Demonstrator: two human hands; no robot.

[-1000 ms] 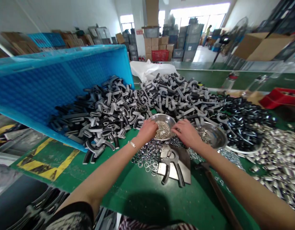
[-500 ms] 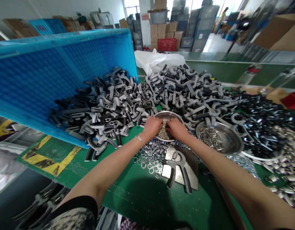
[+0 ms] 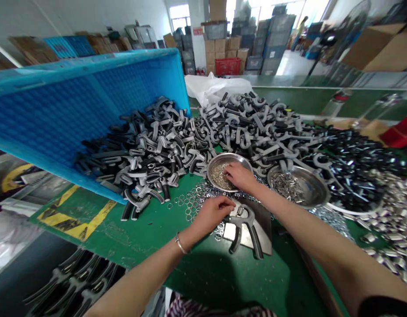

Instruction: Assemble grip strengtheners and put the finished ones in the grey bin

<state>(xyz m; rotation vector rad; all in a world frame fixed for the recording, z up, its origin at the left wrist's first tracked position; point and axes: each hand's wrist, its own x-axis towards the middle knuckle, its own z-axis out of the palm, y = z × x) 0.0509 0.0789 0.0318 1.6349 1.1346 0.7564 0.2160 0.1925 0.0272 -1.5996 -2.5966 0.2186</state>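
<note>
My left hand [image 3: 214, 214] is above the table, fingers pinched together at the upper left of a grey hand grip [image 3: 247, 224]. Whatever is between those fingertips is too small to make out. The hand grip has two black-covered legs and a small coil spring [image 3: 240, 210] near its top, and lies on a flat metal plate [image 3: 264, 230]. My right hand [image 3: 240, 177] dips into a round metal bowl [image 3: 212, 159] of tiny brass-coloured parts [image 3: 219, 176]. Its fingers are curled down, with the tips hidden among the parts. Loose metal rings [image 3: 192, 204] lie beside the bowl.
A tipped blue crate [image 3: 100, 83] spills grey handle pieces [image 3: 157, 149] across the table. Right of the bowl stands a second metal dish [image 3: 313, 187] with small pins. Black parts [image 3: 358, 167] and silver cylinders [image 3: 396, 220] are heaped at the right.
My left hand has come out of the bowl, moving down toward me to the hand grip. My right hand stays in the bowl.
</note>
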